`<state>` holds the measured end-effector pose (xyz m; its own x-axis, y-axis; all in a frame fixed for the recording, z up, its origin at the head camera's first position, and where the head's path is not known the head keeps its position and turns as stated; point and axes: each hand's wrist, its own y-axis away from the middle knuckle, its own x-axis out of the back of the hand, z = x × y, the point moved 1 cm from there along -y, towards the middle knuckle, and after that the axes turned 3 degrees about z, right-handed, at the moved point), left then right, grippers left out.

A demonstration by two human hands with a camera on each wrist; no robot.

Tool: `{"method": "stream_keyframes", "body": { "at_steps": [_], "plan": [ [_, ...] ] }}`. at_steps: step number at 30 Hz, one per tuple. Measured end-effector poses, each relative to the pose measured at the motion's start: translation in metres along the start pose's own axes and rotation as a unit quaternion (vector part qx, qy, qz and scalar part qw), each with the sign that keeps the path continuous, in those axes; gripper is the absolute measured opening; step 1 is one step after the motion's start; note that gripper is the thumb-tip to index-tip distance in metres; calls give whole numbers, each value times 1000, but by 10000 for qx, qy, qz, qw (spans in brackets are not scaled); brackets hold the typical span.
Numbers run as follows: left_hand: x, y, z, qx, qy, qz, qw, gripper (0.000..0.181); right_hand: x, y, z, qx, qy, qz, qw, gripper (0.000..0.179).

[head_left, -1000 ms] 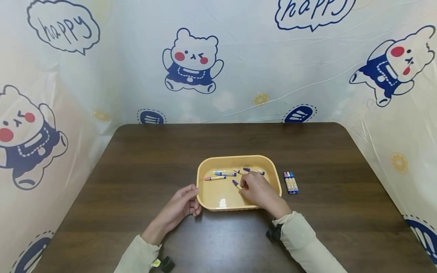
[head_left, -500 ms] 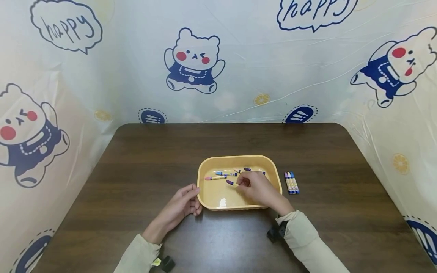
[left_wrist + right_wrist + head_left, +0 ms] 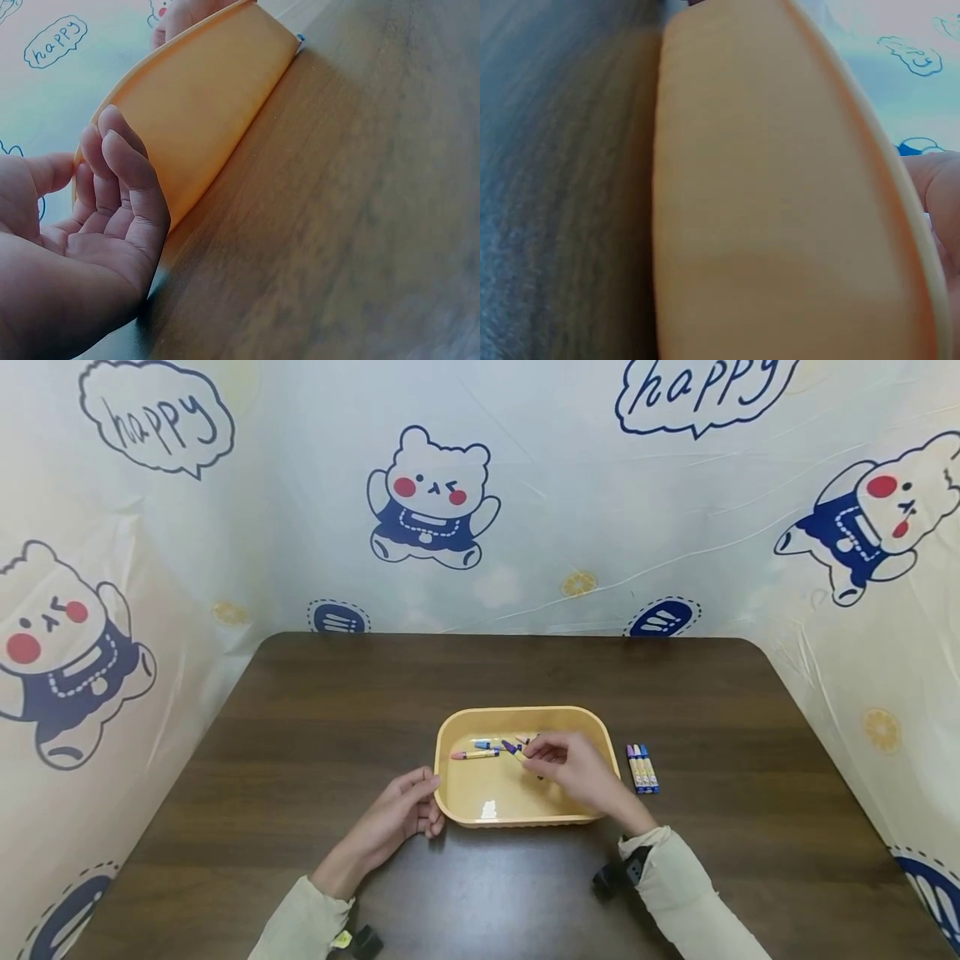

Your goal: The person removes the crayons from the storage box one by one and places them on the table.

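Observation:
A yellow tray stands on the table with several crayons in it. My left hand grips its left rim, thumb on top and fingers against the outer wall, as the left wrist view shows. Over the tray, my right hand pinches a purple-tipped crayon between thumb and fingers, its tip pointing up and left. A pink crayon and a light-blue crayon lie at the tray's left; others are partly hidden by the right hand. In the right wrist view the tray's outer wall covers most of that hand.
Right of the tray, three crayons lie side by side on the dark wooden table. A patterned curtain with cartoon bears hangs behind and along both sides of the table.
My right hand has raised the purple-tipped crayon and tilted it, its tip swinging left and then up. The left hand keeps its grip on the rim.

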<state>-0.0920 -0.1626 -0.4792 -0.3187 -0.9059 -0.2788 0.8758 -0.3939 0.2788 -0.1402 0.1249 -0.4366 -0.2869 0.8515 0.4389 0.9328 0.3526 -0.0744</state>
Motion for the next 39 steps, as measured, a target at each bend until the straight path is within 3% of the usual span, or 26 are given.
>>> {"method": "stream_keyframes", "body": {
  "at_steps": [4, 15, 25, 33, 39],
  "plan": [
    [-1, 0, 0, 3, -1, -5, 10000, 23, 7, 0, -3, -114, -265, 52, 9996, 9],
    [-2, -3, -1, 3, 29, -63, 10000, 25, 34, 9, -12, -486, -379, 326, 9976, 15],
    [-2, 1, 1, -12, -31, 29, 10000, 24, 58, 32, 2, -832, -1094, 589, 9888, 28],
    [0, 0, -1, -23, -20, -35, 10000, 25, 93, 58, 8, -729, -1095, 1169, 9844, 32],
    [0, -2, -1, 25, 33, 40, 10000, 23, 115, 72, 16, -928, -877, 1749, 9763, 35]
  ]
}}
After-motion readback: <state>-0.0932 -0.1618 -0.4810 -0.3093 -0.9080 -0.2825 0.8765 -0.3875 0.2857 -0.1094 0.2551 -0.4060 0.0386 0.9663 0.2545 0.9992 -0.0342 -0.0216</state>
